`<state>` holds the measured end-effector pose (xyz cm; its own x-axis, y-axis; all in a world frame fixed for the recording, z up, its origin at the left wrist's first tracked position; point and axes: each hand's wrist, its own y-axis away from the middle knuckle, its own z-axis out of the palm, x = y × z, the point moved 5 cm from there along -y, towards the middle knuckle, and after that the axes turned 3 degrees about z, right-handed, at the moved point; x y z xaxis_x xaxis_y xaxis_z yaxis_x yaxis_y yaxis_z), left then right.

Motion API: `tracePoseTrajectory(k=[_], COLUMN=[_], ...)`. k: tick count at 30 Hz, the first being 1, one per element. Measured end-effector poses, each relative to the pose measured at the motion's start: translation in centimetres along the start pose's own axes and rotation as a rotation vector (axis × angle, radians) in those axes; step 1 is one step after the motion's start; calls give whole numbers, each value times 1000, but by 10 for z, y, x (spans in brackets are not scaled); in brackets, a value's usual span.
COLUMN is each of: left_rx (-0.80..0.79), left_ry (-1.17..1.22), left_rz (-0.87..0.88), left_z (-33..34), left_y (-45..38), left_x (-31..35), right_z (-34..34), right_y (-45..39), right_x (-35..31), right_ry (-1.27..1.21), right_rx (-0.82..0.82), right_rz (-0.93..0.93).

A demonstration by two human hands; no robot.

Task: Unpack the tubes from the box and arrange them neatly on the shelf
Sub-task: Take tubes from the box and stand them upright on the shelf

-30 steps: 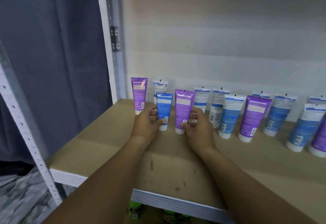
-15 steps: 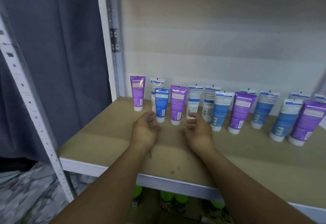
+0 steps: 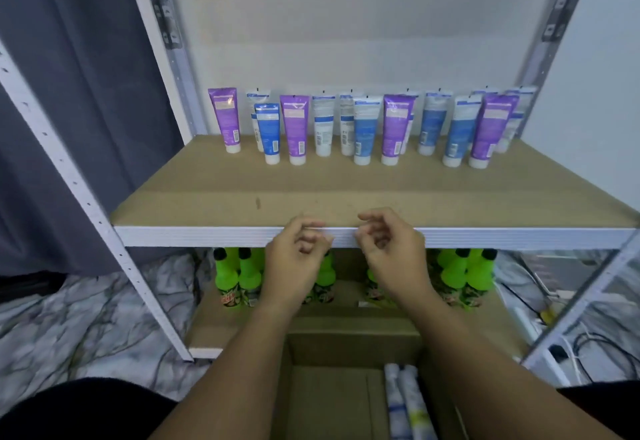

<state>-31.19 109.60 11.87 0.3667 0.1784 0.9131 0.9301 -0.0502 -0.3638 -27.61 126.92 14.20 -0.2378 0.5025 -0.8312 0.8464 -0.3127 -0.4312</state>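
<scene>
Both hands, left hand (image 3: 298,259) and right hand (image 3: 391,256), hang empty with fingers loosely curled before the shelf (image 3: 207,237); we judge reaching for remaining tubes (image 3: 405,401) in the box (image 3: 329,387) could topple the standing tubes (image 3: 294,127) if the shelf is bumped.

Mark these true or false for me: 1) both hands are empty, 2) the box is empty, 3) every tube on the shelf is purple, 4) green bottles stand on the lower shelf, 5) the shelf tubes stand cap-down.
1) True. The left hand and right hand hold nothing; fingers are loosely curled in front of the shelf edge.
2) False. The box has tubes lying at its right side.
3) False. Purple tubes stand mixed with blue tubes and white ones.
4) True. Green bottles stand below.
5) True. White caps rest on the board.
</scene>
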Motion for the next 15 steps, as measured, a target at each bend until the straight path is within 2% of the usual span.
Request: tracePoseTrajectory(k=[3,8,10,13,14,15], left_rx=[-97,-295,-327,-453,-443,-492], left_ry=[-33,-154,-207,-460,-492,-426], left_rz=[-160,-553,-671,-601,-612,-600], left_z=[32,83,99,125,128,139], left_y=[33,91,112,132,136,142], left_x=[-46,-150,-185,-230,-234,-244], right_z=[-11,-25,-28,-24,-19,-13], right_y=[30,78,100,131,143,156], right_x=[52,157,190,227,243,257], right_ry=[39,265,358,464,533,604], right_rx=[4,-127,-178,-260,-321,-383], right_rz=[113,437,541,608,637,663])
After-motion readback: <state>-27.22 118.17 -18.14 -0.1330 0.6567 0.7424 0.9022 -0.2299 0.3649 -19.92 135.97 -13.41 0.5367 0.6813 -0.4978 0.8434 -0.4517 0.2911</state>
